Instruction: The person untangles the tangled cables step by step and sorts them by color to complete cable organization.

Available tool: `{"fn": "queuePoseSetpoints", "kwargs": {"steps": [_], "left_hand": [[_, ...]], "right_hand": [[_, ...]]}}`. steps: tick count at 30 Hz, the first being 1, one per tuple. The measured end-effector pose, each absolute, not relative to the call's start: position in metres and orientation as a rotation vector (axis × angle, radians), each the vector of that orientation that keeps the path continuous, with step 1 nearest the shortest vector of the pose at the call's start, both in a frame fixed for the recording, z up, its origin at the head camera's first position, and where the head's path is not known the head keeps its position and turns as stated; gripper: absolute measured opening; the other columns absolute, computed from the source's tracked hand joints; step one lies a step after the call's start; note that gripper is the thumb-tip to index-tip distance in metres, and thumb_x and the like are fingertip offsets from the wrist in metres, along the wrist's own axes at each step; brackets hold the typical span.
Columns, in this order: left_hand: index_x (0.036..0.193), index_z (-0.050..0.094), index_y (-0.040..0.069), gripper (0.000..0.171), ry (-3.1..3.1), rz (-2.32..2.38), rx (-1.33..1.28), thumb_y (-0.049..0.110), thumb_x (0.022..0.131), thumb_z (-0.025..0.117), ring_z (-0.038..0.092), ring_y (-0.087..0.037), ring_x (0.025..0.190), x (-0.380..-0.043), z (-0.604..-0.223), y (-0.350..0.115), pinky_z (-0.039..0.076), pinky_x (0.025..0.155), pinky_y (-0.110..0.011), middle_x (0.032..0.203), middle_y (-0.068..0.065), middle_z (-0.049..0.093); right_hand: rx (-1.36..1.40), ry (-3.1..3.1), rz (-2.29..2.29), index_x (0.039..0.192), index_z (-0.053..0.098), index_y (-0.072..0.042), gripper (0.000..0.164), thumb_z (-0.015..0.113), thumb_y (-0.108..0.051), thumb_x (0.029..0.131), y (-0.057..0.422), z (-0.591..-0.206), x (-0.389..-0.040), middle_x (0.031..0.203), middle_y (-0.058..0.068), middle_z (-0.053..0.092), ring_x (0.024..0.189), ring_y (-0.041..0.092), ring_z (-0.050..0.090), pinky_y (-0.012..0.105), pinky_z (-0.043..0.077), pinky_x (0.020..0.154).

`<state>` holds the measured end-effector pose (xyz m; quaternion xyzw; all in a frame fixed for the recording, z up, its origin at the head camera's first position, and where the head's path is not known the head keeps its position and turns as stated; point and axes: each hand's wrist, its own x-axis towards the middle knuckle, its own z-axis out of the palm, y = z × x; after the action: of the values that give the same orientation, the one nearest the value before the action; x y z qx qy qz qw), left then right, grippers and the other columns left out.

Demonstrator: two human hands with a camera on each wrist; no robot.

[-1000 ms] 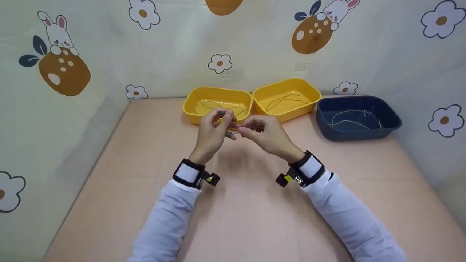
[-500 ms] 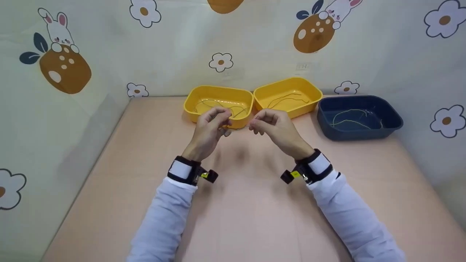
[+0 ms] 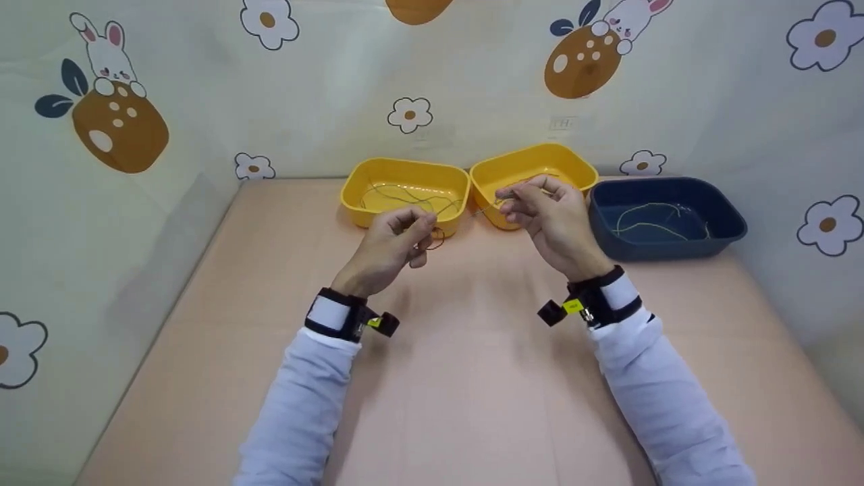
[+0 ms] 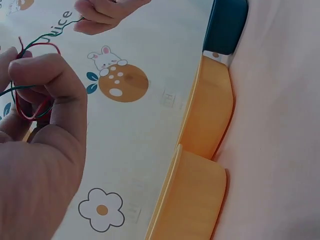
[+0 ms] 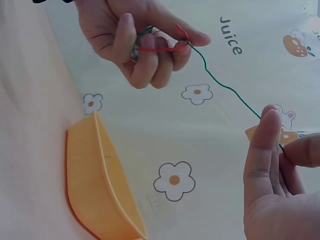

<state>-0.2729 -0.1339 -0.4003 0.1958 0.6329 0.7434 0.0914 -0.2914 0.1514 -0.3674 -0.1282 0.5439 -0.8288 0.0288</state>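
Observation:
My left hand pinches a tangle of thin red wire and green wire between thumb and forefinger. Some loops hang inside the curled fingers, as the left wrist view shows. From that pinch the green wire runs across the gap to my right hand, whose thumb and fingers grip it farther along. A short red end sticks up past the left fingertips. Both hands are raised above the table, before the two yellow bins. Part of the tangle is hidden by the left fingers.
A left yellow bin and a right yellow bin stand side by side at the table's back edge. To their right is a dark blue bin. Thin strands lie in the bins. A patterned sheet rises behind them.
The hands were together at first and have drawn apart. My right hand has moved right and slightly up, with the green wire now stretched between; the left has shifted a little.

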Motion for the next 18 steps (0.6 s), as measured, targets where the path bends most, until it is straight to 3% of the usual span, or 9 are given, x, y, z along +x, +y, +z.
{"fn": "queuePoseSetpoints", "kwargs": {"steps": [3, 7, 12, 18], "left_hand": [[0.112, 0.068, 0.002, 0.018, 1.914, 2.160, 0.597, 0.016, 0.119, 0.059, 0.051, -0.015, 0.079, -0.273, -0.399, -0.136, 0.050, 0.065, -0.022, 0.096, -0.001, 0.061], [0.109, 0.069, 0.007, 0.017, 1.926, 2.142, 0.612, 0.015, 0.119, 0.057, 0.056, -0.015, 0.083, -0.273, -0.399, -0.136, 0.056, 0.073, -0.022, 0.105, -0.006, 0.068], [0.105, 0.069, 0.009, 0.018, 1.936, 2.157, 0.636, 0.013, 0.119, 0.058, 0.057, -0.017, 0.086, -0.273, -0.399, -0.137, 0.057, 0.074, -0.022, 0.110, -0.013, 0.071], [0.106, 0.072, 0.010, 0.017, 1.982, 2.181, 0.635, 0.011, 0.118, 0.059, 0.057, -0.016, 0.081, -0.275, -0.398, -0.142, 0.056, 0.074, -0.022, 0.104, -0.004, 0.076]], "right_hand": [[-0.383, 1.616, -2.631, 0.101, 0.071, -0.007, 0.014, 0.066, -0.007, 0.114, 0.156, -0.366, -0.294, 0.102, 0.008, 0.086, 0.085, 0.016, 0.081, 0.026, 0.070, 0.083], [-0.370, 1.582, -2.715, 0.099, 0.072, -0.007, 0.018, 0.064, -0.006, 0.115, 0.159, -0.365, -0.296, 0.099, 0.007, 0.085, 0.085, 0.016, 0.082, 0.026, 0.070, 0.084], [-0.317, 1.581, -2.794, 0.102, 0.070, -0.006, 0.014, 0.065, -0.007, 0.114, 0.162, -0.364, -0.298, 0.099, 0.008, 0.083, 0.085, 0.017, 0.082, 0.027, 0.071, 0.085], [-0.234, 1.576, -2.906, 0.110, 0.065, 0.000, 0.010, 0.068, -0.009, 0.113, 0.173, -0.362, -0.301, 0.101, 0.010, 0.081, 0.085, 0.017, 0.081, 0.028, 0.071, 0.086]]}}
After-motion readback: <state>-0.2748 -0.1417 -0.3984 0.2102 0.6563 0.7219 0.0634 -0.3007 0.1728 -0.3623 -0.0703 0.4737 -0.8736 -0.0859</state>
